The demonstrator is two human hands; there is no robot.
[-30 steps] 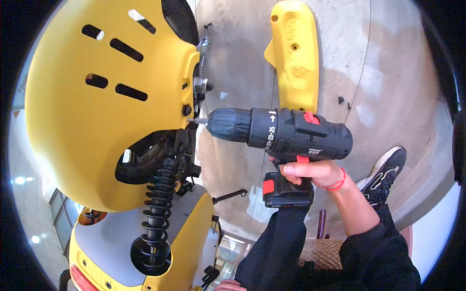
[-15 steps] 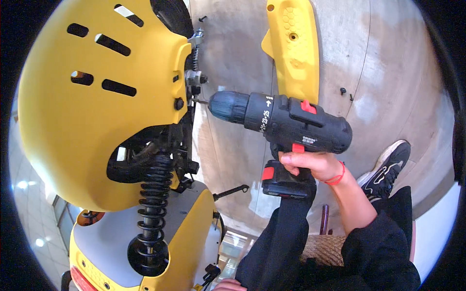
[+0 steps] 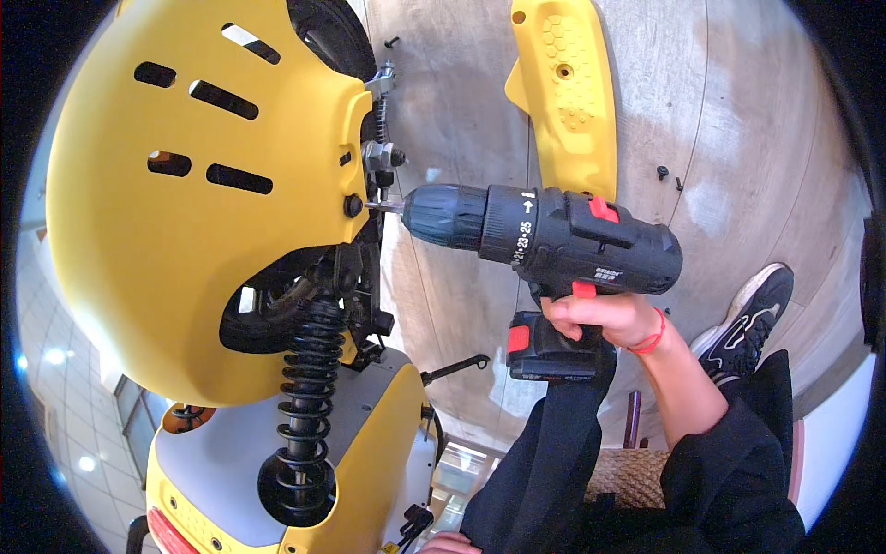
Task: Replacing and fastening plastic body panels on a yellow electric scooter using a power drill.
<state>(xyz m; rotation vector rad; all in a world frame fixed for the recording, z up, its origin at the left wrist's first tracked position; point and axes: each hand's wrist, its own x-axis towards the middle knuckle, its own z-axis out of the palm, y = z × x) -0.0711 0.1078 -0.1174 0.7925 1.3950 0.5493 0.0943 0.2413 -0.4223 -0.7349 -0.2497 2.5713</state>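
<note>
My right hand (image 3: 609, 319) is closed round the grip of a black cordless drill (image 3: 600, 245), a finger at its red trigger. The drill lies level and its bit (image 3: 383, 206) points left. The bit's tip is at a black bolt (image 3: 353, 205) in the edge of a yellow fender (image 3: 185, 249); whether they touch I cannot tell. Only a sliver of my left hand (image 3: 449, 543) shows at the lower edge, beside my leg. Its fingers are mostly cut off, and what it holds, if anything, is hidden.
Below the fender stand a black coil spring (image 3: 309, 397) and a yellow and grey body section (image 3: 388, 434). On the wood-look floor lie a yellow panel (image 3: 577, 102), several small screws (image 3: 663, 173) and a dark rod (image 3: 632, 420). My shoe (image 3: 752, 319) is at the right.
The whole view has shifted slightly, moving things right and down. Between drill bit and bolt the gap has narrowed. My right hand keeps its hold on the drill.
</note>
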